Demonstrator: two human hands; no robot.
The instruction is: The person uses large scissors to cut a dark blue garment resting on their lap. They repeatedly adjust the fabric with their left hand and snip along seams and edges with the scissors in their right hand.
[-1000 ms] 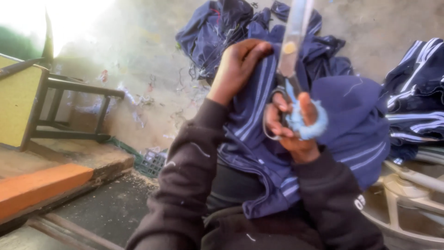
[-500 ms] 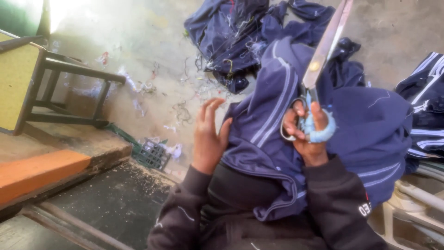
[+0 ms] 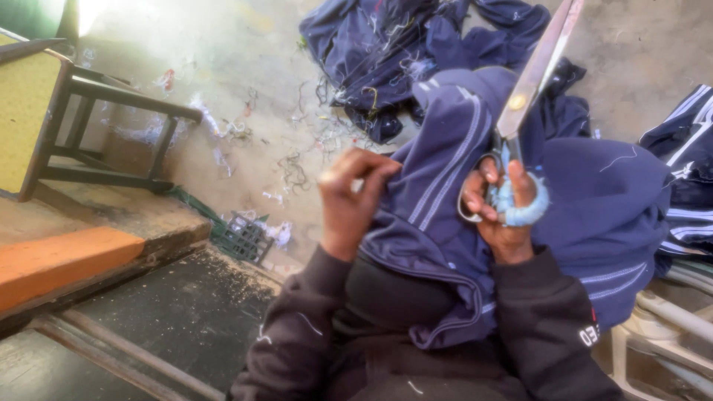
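Observation:
A navy jacket with white stripes lies across my lap. My left hand pinches its edge near the striped seam, fingers bent together on the cloth. My right hand grips large scissors by their handles, which are wrapped in light blue cloth. The long metal blades point up and away, held together, above the jacket.
A heap of navy garments lies on the dusty floor ahead, with thread scraps scattered about. More striped garments are at the right. A yellow stool stands at the left beside an orange step. A white frame is at lower right.
My left hand has come down from the jacket's top and now pinches its edge nearer me. The scissors have tilted to the right in my right hand.

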